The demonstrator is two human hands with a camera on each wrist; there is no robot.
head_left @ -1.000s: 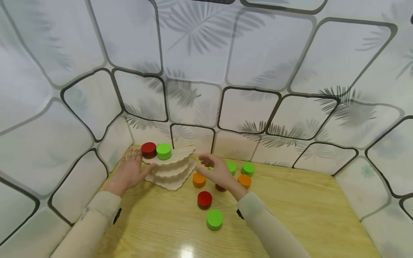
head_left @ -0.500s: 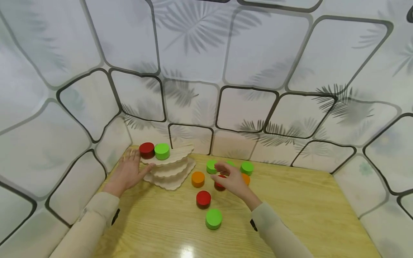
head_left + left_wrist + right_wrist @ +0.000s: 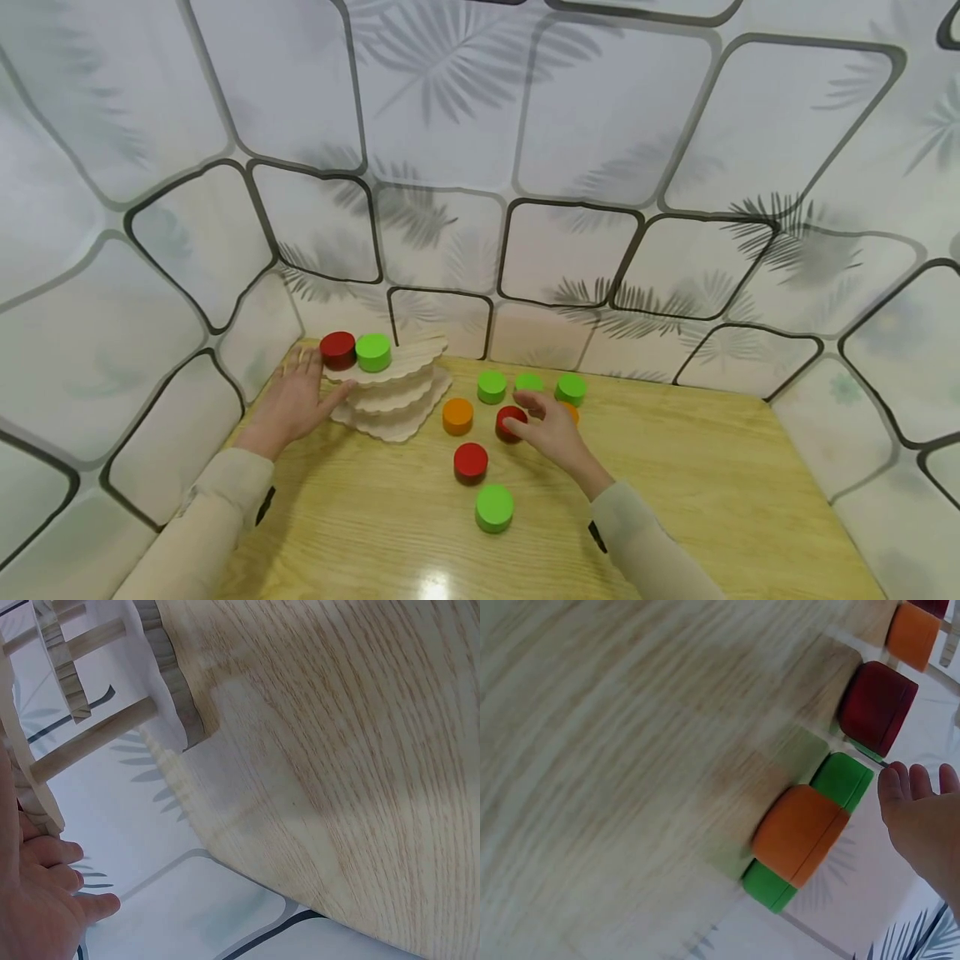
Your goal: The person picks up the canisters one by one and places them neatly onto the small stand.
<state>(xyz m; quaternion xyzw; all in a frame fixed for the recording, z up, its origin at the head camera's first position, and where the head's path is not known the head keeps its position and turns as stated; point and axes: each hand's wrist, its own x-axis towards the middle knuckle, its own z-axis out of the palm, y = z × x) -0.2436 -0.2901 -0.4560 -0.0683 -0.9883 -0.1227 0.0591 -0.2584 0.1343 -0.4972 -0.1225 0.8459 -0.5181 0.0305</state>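
Observation:
A pale wooden tiered stand [image 3: 397,396] with scalloped edges is at the back left. On its top tier sit a red cylinder [image 3: 337,351] and a green cylinder [image 3: 373,352], side by side. My left hand [image 3: 294,404] rests along the left edge of that tier, fingers straight and thumb spread; in the left wrist view, fingertips [image 3: 105,905] show beyond the tier's edge. To the right, my right hand [image 3: 557,435] hovers by a red cylinder [image 3: 507,424], thumb and fingers apart around it. The right wrist view shows a gap between the hand and this red cylinder [image 3: 877,709].
Green cylinders [image 3: 491,387] line the back of the wooden table [image 3: 675,483]. An orange cylinder [image 3: 457,416] stands near the stand; another [image 3: 570,412] is partly behind my right hand. Another red one [image 3: 470,463] and a green one [image 3: 494,508] stand nearer. Patterned walls [image 3: 442,325] enclose the table.
My right hand has moved away from beside the stand, rightward and toward me, to the red cylinder. My left hand stays on the stand.

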